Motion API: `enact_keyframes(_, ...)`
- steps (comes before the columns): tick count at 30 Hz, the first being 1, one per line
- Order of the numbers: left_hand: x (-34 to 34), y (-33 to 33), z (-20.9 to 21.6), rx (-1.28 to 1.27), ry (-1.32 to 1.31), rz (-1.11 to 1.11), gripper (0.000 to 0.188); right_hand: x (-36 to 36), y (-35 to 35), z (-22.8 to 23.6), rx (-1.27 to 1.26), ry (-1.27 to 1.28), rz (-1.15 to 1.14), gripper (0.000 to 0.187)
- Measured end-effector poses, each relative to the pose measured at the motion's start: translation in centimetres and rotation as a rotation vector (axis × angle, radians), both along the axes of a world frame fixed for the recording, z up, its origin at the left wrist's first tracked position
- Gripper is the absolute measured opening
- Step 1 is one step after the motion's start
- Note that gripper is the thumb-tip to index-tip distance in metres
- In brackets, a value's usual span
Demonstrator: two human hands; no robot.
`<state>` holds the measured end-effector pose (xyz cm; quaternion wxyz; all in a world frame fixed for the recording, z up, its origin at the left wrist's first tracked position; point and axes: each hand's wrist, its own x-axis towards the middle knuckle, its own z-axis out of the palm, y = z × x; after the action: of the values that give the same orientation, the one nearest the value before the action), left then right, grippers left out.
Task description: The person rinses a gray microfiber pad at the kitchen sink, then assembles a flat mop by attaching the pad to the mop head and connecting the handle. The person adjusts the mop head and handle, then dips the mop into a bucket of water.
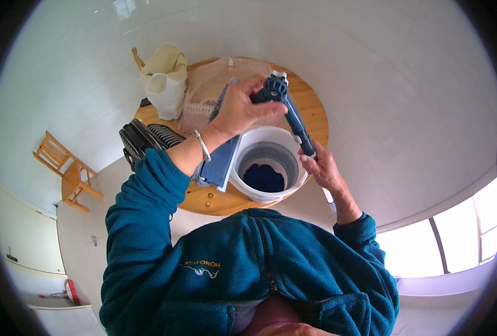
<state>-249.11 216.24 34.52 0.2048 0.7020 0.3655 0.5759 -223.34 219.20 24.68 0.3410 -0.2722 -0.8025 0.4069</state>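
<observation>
A flat mop with a dark blue pole (297,122) is held up over a round wooden table. My left hand (238,110) is closed round the joint at the pole's top end, thumb along the near side. Lower down, my right hand (322,167) grips the pole, whose white end shows below my wrist. The mop's flat blue head (221,162) hangs under my left wrist, with grey-blue pad fibres along its edge. Just right of the head stands a white bucket (238,178) with a dark blue mass at its bottom, cloth or liquid, I cannot tell which.
The round table (206,200) also bears a cream bag (167,89), a pinkish lace cover (206,92) and a black ribbed item (147,137) at the left. A wooden chair (72,173) stands far left. A window (455,235) is at the right.
</observation>
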Motion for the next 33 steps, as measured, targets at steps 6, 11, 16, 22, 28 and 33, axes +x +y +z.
enact_keyframes(6,0.0,0.6,0.9,-0.224,-0.125,-0.131,0.026,-0.1,0.4,1.1,-0.009,0.004,0.003,0.031)
enact_keyframes(11,-0.3,1.0,1.0,-0.148,0.03,-0.092,0.021,0.5,0.8,1.8,-0.055,-0.023,0.04,0.033)
enact_keyframes(16,-0.7,1.0,1.8,-0.173,0.194,-0.045,0.016,0.7,1.4,1.9,-0.169,0.008,0.019,0.032)
enact_keyframes(22,-2.8,0.9,2.4,-0.437,0.512,-0.026,0.021,2.5,1.5,3.0,0.058,-0.058,-0.194,0.036)
enact_keyframes(28,-4.3,0.5,0.6,-0.214,0.867,-0.092,0.034,4.7,2.0,3.1,0.203,-0.212,-0.13,0.036)
enact_keyframes(33,-4.3,-0.8,-0.2,-0.35,1.249,-0.112,0.037,4.9,1.5,2.9,0.338,-0.349,-0.018,0.035)
